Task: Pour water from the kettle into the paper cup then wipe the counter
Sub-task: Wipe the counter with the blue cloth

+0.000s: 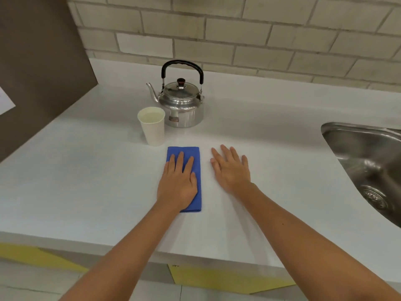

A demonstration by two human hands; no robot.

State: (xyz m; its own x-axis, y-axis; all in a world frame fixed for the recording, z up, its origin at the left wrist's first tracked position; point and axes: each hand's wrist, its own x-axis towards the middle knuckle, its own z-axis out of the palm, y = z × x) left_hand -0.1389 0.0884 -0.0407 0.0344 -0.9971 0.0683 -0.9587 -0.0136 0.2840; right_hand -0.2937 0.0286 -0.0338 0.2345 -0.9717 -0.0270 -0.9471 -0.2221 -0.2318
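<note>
Paper cup (152, 126) holds water beside kettle (182, 103).

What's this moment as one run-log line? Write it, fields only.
phase: wiping | left hand: flat on blue cloth | right hand: flat on counter | paper cup: filled | kettle: upright behind cup

Your left hand (178, 183) lies flat on the folded blue cloth (193, 157) mid-counter (271, 118), your right hand (231, 168) flat beside it, with the paper cup (152, 127) and kettle (183, 101) nearer the counter's back edge.
</note>
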